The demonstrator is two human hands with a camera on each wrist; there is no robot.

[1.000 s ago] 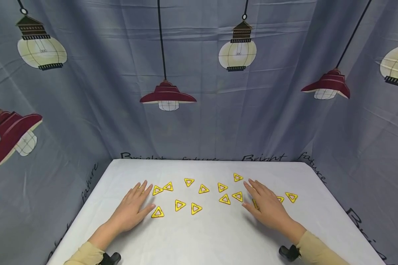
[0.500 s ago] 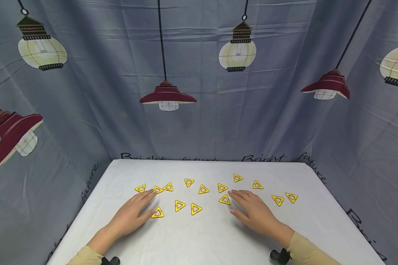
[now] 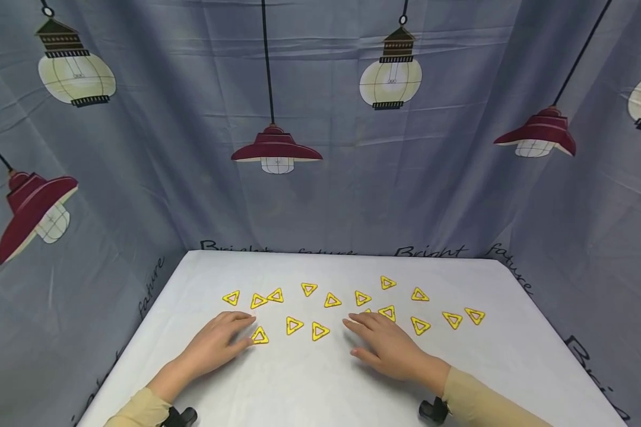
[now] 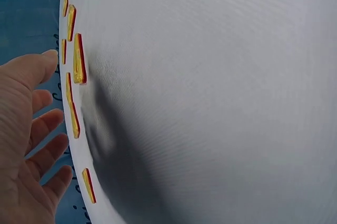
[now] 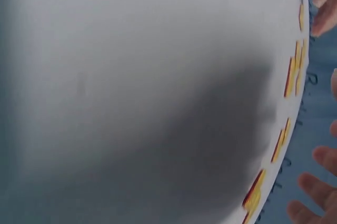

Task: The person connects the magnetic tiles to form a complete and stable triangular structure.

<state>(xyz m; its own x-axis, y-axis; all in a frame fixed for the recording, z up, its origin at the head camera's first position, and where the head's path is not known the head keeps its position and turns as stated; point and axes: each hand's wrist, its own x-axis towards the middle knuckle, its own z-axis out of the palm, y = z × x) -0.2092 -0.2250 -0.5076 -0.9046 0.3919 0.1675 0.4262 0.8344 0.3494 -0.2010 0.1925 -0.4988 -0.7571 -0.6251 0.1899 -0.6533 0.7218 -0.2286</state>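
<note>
Several flat yellow triangles with open centres lie scattered on the white table. In the head view, my left hand [image 3: 213,341] is held over the left side, its thumb tip by a near-left triangle [image 3: 259,341]. The left wrist view shows that hand raised off the cloth, fingers spread and slightly bent, holding nothing; the triangles' edges look red there. My right hand [image 3: 387,346] is right of the middle, fingers pointing left and far, partly covering one triangle [image 3: 367,311]. Just beyond its knuckles lies another triangle [image 3: 387,313]. Its fingers [image 5: 310,184] appear loosely bent in the right wrist view.
A white cloth covers the table [image 3: 299,391]. Grey-blue curtains [image 3: 320,201] printed with lamps and lettering enclose the back and sides. Dark wrist devices [image 3: 180,417] sit under both sleeves. A pair of triangles [image 3: 267,298] touches at the back left.
My right hand has moved left and slightly nearer, uncovering triangles on the right. My left hand has drawn slightly nearer, revealing a far-left triangle. The head view has shifted slightly; the triangles stay put.
</note>
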